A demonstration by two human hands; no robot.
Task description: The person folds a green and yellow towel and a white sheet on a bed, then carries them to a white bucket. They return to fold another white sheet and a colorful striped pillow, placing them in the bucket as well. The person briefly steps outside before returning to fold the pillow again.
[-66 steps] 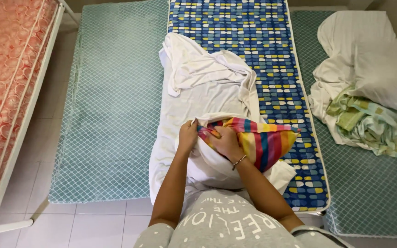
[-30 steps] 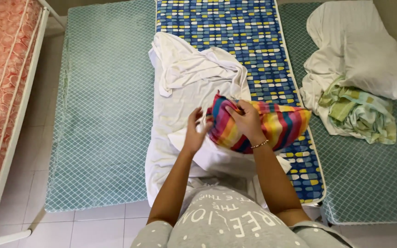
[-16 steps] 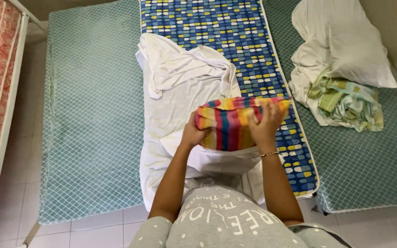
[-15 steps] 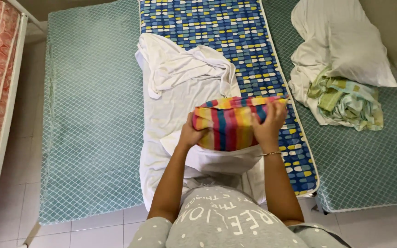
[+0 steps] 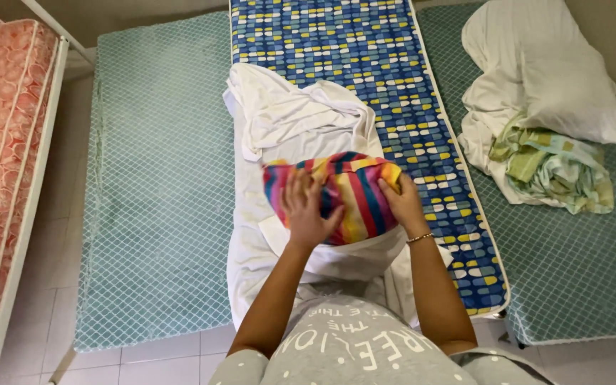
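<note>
white pillow (image 5: 565, 78), green cloth (image 5: 554, 167), pink mattress (image 5: 1, 142)

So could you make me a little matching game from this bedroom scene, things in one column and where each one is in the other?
Things:
1. striped pillowcase
2. white sheet
3. green cloth
4. pink mattress

Places:
A. far left, in a white metal frame
B. bunched beside the white pillow on the right
C. between the left hand and right hand
D. crumpled on the blue patterned mattress, above the hands

Pairs: 1-C, 2-D, 3-B, 4-A
</note>
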